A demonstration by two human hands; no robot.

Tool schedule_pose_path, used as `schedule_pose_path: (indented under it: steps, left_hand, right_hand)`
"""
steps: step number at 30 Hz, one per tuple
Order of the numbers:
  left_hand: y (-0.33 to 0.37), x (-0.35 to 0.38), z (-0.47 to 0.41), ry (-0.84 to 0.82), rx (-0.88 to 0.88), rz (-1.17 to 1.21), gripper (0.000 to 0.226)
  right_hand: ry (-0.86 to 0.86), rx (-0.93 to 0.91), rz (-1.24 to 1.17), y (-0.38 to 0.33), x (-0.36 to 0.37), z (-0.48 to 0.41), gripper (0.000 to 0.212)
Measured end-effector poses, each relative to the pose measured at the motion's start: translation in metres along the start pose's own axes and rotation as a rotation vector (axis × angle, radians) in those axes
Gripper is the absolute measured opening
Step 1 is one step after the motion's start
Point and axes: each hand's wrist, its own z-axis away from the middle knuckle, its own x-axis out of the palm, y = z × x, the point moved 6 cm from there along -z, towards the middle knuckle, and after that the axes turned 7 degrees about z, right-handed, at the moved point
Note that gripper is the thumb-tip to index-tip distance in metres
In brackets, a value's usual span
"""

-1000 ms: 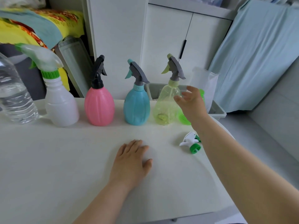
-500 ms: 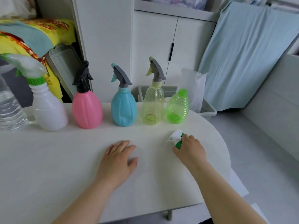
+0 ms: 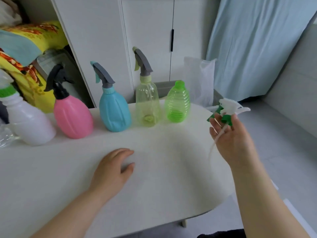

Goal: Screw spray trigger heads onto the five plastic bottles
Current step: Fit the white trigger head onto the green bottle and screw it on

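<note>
Green-collared and white, the last plastic spray trigger head (image 3: 229,111) is no longer lying on the pale oval table (image 3: 163,177); half a second ago the right hand (image 3: 233,140) was closing over it there, and now it is raised in the air to the right of the ribbed green plastic bottle (image 3: 178,103). That bottle is the only one with a bare neck: the white bottle (image 3: 29,124), pink bottle (image 3: 72,115), blue bottle (image 3: 114,110) and clear yellow-green bottle (image 3: 147,103), all to its left, already carry heads, so this looks like the final fitting. The right hand, palm turned toward the camera, pinches the collar in loosely curled fingers, the thin dip tube (image 3: 217,140) trailing down across the palm. The left hand (image 3: 113,170) lies flat and empty on the table in front of the green bottle, as before.
</note>
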Motion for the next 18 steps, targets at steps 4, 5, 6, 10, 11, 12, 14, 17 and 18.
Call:
schedule_pose_path:
  steps: [4,5,6,10,11,12,14,17,18]
  left_hand:
    - [0.058,0.023,-0.026,-0.023,0.134,0.182,0.035]
    - [0.073,0.028,-0.037,-0.01,0.161,0.22,0.037]
    - [0.087,0.031,-0.049,0.01,0.18,0.254,0.041]
    - [0.114,0.044,-0.1,0.071,0.191,0.279,0.066]
    - [0.115,0.047,-0.112,0.086,0.165,0.271,0.073]
    - [0.114,0.049,-0.122,0.112,0.125,0.274,0.078]
    - [0.109,0.052,-0.138,0.172,0.03,0.323,0.086]
    - [0.102,0.062,-0.154,0.207,-0.041,0.38,0.092]
    - [0.101,0.066,-0.157,0.21,-0.051,0.389,0.095]
  right_hand:
    - [0.126,0.024,-0.148,0.005,-0.035,-0.005,0.028]
    - [0.14,0.026,-0.156,0.005,-0.041,-0.006,0.028]
    - [0.145,0.025,-0.156,0.006,-0.046,-0.007,0.028]
    - [0.165,0.019,-0.159,0.007,-0.055,-0.012,0.026]
    - [0.181,0.02,-0.173,0.007,-0.056,-0.013,0.025]
    - [0.194,0.024,-0.183,0.009,-0.055,-0.015,0.023]
    - [0.201,0.035,-0.193,0.013,-0.053,-0.018,0.02]
    - [0.172,0.028,-0.212,0.019,-0.049,-0.023,0.017]
    - [0.158,0.021,-0.217,0.02,-0.049,-0.024,0.017]
